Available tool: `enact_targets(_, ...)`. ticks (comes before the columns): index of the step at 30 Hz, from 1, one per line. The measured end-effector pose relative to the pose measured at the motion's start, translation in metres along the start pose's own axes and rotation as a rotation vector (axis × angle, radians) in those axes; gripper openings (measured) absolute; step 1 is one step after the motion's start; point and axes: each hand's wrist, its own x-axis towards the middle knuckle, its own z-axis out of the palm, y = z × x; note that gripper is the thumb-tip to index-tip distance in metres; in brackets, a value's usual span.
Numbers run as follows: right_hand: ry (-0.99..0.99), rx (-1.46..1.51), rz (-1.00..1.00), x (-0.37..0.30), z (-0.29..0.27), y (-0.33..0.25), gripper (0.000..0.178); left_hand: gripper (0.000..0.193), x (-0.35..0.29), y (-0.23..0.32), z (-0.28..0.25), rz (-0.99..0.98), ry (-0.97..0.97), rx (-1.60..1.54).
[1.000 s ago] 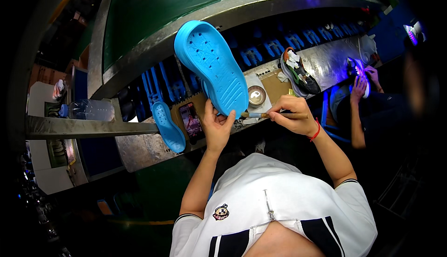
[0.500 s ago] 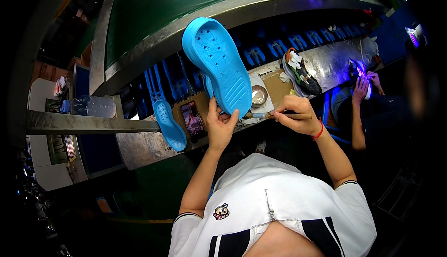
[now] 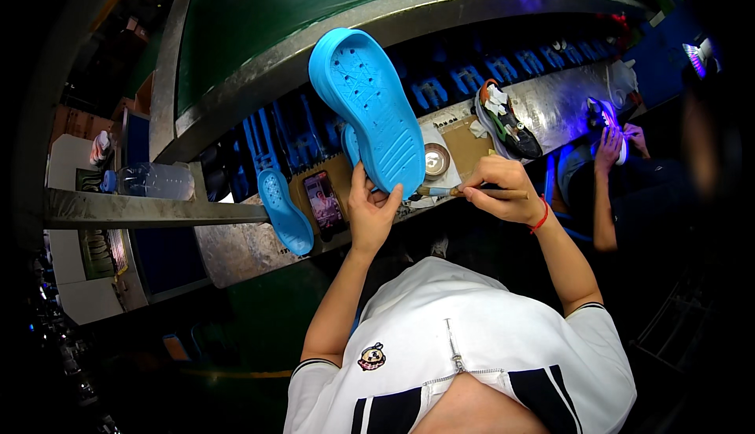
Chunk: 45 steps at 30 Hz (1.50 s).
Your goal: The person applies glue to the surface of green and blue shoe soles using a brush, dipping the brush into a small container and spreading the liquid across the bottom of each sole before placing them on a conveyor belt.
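A bright blue shoe sole (image 3: 376,111) is held up at its near end by my left hand (image 3: 372,212), thumb on its rim and fingers behind it. My right hand (image 3: 503,190) pinches the wooden handle of a brush (image 3: 440,192). The brush's tip meets the sole's near right edge; its bristles are mostly hidden there. Just right of the sole, a small round dish (image 3: 436,160) rests on a white sheet. Another blue sole (image 3: 283,212) lies on the bench to the left. Part of a further blue piece (image 3: 351,146) shows behind the held sole.
A phone (image 3: 323,200) with a lit screen lies on the metal bench (image 3: 236,249). To the right stands a dark multicoloured shoe (image 3: 507,123). Farther right, another person's hands (image 3: 609,149) hold a shoe under purple light. A metal frame with a green surface (image 3: 259,33) spans above.
Both hands keep nearly the same place, with the sole and brush barely shifted. A pale glint now shows in the dish.
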Motion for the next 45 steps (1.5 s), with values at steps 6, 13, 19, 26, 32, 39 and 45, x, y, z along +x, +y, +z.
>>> enact_targets(6, 0.014, -0.026, -0.02, 0.002, 0.0, 0.0, 0.003, 0.063, 0.0, -0.002, 0.0, 0.008, -0.006, 0.008)
enact_targets(13, -0.012, -0.05, -0.022, 0.004, 0.0, -0.001, 0.003, 0.054, 0.0, 0.001, 0.002, -0.037, -0.002, -0.014)
enact_targets(19, -0.017, 0.006, -0.036, 0.002, 0.007, -0.005, 0.004, 0.064, 0.003, -0.003, 0.004, 0.011, 0.013, -0.001)
enact_targets(26, 0.032, -0.049, -0.025, 0.003, 0.001, 0.0, 0.005, 0.062, 0.004, -0.001, 0.006, 0.005, 0.015, 0.007)
enact_targets(32, 0.049, -0.014, 0.001, 0.003, -0.004, -0.003, 0.004, 0.056, 0.005, 0.005, 0.008, -0.03, -0.013, -0.032)
enact_targets(39, 0.299, 0.348, 0.224, -0.024, -0.021, -0.009, 0.008, 0.062, 0.02, 0.018, 0.005, -0.03, -0.082, -0.046)
enact_targets(45, 0.506, 0.454, 0.318, -0.051, -0.033, -0.002, 0.012, 0.057, 0.156, 0.111, 0.004, 0.101, -0.095, -0.045)
